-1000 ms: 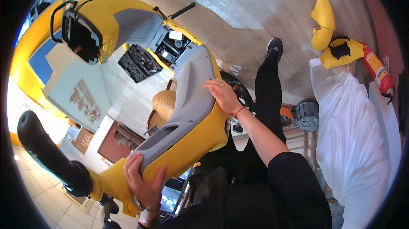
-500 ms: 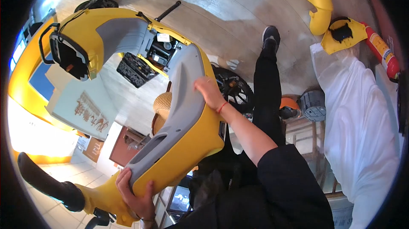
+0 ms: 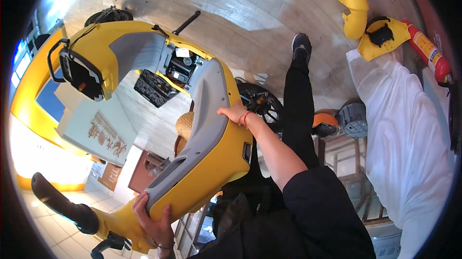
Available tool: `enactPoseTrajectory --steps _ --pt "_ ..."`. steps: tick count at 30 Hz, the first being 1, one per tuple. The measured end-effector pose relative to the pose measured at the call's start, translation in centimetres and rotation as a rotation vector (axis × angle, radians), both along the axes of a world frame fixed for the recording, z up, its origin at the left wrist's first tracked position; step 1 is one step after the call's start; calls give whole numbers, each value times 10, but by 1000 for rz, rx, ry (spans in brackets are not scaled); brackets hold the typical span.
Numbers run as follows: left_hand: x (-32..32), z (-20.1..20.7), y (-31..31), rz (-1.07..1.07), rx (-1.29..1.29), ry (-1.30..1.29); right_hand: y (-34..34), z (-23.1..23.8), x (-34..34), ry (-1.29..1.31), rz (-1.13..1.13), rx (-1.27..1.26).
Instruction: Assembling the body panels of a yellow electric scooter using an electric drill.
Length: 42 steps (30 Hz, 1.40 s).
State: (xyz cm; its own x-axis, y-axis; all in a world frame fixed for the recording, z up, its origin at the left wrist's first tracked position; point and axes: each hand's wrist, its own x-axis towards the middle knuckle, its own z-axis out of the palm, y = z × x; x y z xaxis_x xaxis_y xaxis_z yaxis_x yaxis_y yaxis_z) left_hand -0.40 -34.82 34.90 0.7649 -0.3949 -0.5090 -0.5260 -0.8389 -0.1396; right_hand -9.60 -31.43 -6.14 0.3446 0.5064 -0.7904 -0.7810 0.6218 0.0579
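Observation:
A yellow electric scooter (image 3: 211, 160) with grey inner panels stands before me, its body partly opened. My left hand (image 3: 155, 223) is closed round the upper end of its front panel, just below the handlebar; thumb and fingers press on opposite sides. Lower down, my right hand (image 3: 234, 113) grips the edge where the grey inner panel (image 3: 204, 110) meets the yellow cover. One digit reaches over the grey face, and the other fingers are mostly hidden. At lower left are the black handlebar grip (image 3: 62, 203) and a brake lever (image 3: 108, 244). The floor compartment (image 3: 182, 69) lies uncovered, showing dark parts and wiring.
A black toolbox (image 3: 155, 88) lies on the floor beyond the scooter. On the right are loose yellow covers (image 3: 353, 6), a red fire extinguisher (image 3: 428, 52), a white sheet (image 3: 404, 138), an orange helmet (image 3: 325, 123) and a grey bin (image 3: 352, 120). Small dark pieces lie on the far floor.
My right hand has slid a little down in the picture, from the grey panel's face to its edge. My left hand keeps its hold. The whole view has shifted slightly.

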Motion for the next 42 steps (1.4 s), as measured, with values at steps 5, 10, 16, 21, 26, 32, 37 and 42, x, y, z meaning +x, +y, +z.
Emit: enactPoseTrajectory --steps 5,10,16,21,26,32,37,42 --pt "2 -3 0 -20 -15 34 -11 2 -6 1 54 -37" --pt "1 -7 -8 44 -62 74 6 11 -18 17 -11 -353" --pt "5 -2 -4 17 -33 65 -36 60 -59 -62 -800 -474" --pt "6 -8 -11 39 -48 73 -63 121 -35 -467 -573 -670" --pt "8 -8 -9 14 -56 76 -52 143 -3 -766 -470 -897" --pt "7 -7 -8 -11 -33 51 -46 140 6 -650 -488 -913" --pt "6 -5 -10 -5 -28 28 -44 142 11 -655 -445 -832" --pt "7 -8 -10 -15 -49 32 -69 213 15 -936 -594 -777"
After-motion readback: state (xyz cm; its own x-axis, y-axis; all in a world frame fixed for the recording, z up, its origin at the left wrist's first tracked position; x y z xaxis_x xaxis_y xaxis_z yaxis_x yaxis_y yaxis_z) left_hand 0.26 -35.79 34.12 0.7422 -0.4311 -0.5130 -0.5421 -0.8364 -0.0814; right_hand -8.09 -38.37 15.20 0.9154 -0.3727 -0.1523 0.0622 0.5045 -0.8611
